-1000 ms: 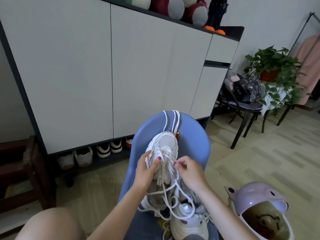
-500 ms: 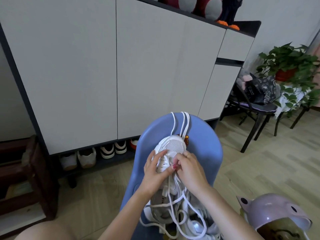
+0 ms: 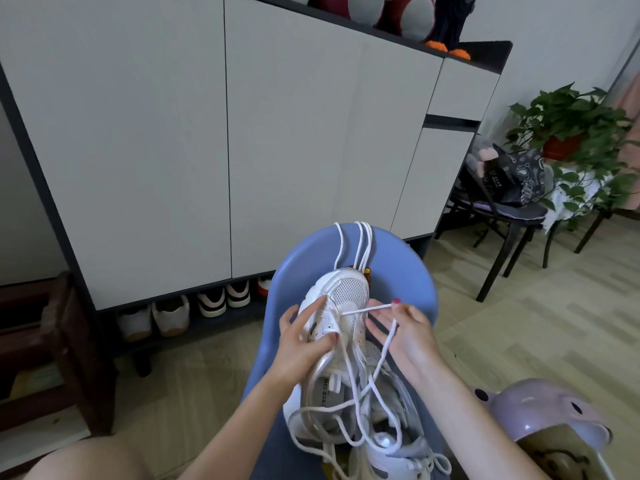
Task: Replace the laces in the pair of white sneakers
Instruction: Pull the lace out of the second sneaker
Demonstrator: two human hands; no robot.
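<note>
A white sneaker lies toe-away on a blue plastic chair. My left hand grips its left side near the eyelets, thumb on the tongue. My right hand pinches a white lace and holds it taut to the right out of a front eyelet; the rest of the lace loops loosely over the shoe's opening. A second white sneaker lies nearer me at the bottom edge, partly cut off. Other white laces hang over the chair's back.
A tall white shoe cabinet stands behind the chair, with shoes on its bottom shelf. A pink helmet sits at lower right. A black chair with a bag and a potted plant stand at right. Dark wooden furniture is at left.
My right hand has moved right from the eyelets, drawing the lace out taut. My left hand has slid to the shoe's side. The camera view has shifted slightly left.
</note>
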